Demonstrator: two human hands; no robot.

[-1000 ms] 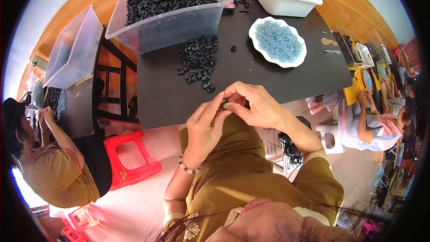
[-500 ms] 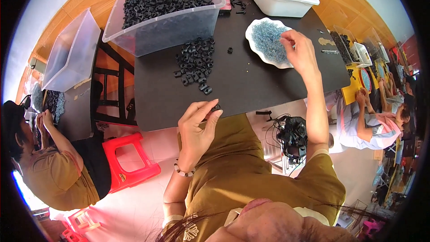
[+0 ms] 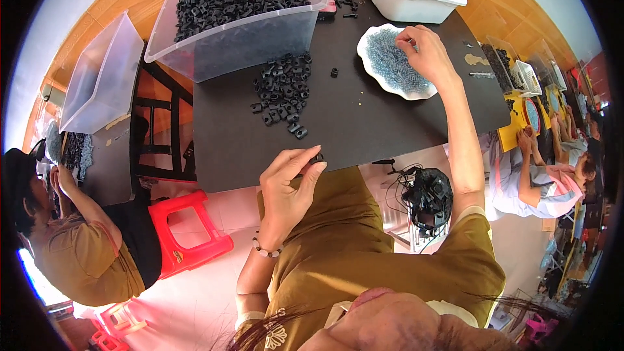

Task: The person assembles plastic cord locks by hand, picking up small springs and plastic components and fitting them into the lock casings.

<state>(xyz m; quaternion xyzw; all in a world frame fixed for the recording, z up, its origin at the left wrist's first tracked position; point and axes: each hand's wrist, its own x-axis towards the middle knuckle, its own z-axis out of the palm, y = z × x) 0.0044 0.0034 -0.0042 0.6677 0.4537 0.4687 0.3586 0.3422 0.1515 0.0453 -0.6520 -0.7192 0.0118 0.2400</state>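
my left hand (image 3: pixel 286 185) pinches a black piece (image 3: pixel 316 157) by the near edge of the desk (image 3: pixel 364 130); my right arm (image 3: pixel 465 140) stretches forward, right hand (image 3: pixel 424 53) curled over blue bits (image 3: pixel 385 58) on the plate (image 3: pixel 409 96), whether pinching any i cannot tell.

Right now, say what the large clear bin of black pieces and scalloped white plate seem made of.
Large clear bin: probably smooth plastic, cloudily see-through with lipped rim. Scalloped white plate: smooth plastic or ceramic; its even white rim fits both.

Parts pile (image 3: pixel 283 88) on table (image 3: pixel 364 130), tub (image 3: pixel 253 47) behind pile, plate (image 3: pixel 416 95) of pieces (image 3: pixel 388 60) at right, bin (image 3: pixel 416 10) behind plate
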